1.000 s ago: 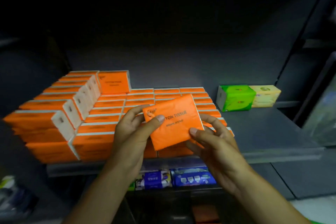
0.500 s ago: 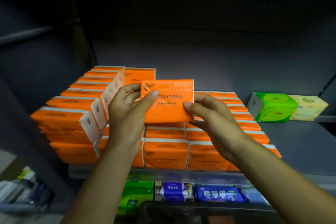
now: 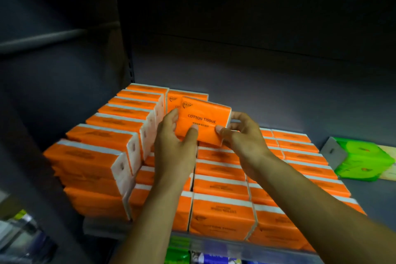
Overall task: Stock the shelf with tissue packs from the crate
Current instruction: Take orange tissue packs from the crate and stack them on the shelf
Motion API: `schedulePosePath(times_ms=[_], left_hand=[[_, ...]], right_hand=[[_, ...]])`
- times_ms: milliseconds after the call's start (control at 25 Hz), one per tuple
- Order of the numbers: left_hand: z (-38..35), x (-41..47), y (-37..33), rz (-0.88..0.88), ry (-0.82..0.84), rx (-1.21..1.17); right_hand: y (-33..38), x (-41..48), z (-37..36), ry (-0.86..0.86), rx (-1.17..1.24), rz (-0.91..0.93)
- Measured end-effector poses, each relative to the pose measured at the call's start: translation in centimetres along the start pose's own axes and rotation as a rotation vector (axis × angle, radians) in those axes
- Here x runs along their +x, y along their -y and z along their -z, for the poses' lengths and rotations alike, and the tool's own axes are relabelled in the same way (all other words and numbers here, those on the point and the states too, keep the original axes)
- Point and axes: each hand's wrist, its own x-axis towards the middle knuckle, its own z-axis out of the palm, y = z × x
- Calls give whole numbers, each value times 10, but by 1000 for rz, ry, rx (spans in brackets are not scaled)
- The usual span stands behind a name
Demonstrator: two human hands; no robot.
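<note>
Orange plastic-wrapped tissue pack [image 3: 203, 121], label outward, is pinched at its ends by the left hand [image 3: 173, 146] and right hand [image 3: 242, 137], held upright over the stacked orange packs [image 3: 220, 186] on the grey metal shelf [image 3: 375, 195], probably to seat it squarely.

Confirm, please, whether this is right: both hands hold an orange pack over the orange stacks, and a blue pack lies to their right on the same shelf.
Nearly: the head view shows a green pack there, not a blue one. The left hand and right hand do hold the orange pack over the stacks.
</note>
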Motion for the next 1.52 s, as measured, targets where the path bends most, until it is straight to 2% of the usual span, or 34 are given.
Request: schedulePosePath(times_ms=[200, 360, 600, 760, 960, 1160, 1520], left_hand=[[0, 15, 11, -2, 78, 97], [1, 30, 21, 55, 150, 28], [-3, 41, 29, 46, 83, 66], [-3, 44, 31, 48, 58, 72], [7, 38, 21, 126, 118, 51], [13, 38, 15, 201, 67, -4], [10, 4, -15, 154, 155, -145]], right_hand=[[-2, 36, -28, -10, -70, 32], [-8, 54, -49, 7, -117, 54], [-26, 66, -57, -44, -218, 115], [-25, 62, -55, -88, -286, 126], [-21, 55, -51, -90, -329, 122], [-10, 44, -42, -125, -386, 98], [7, -6, -4, -159, -370, 110]])
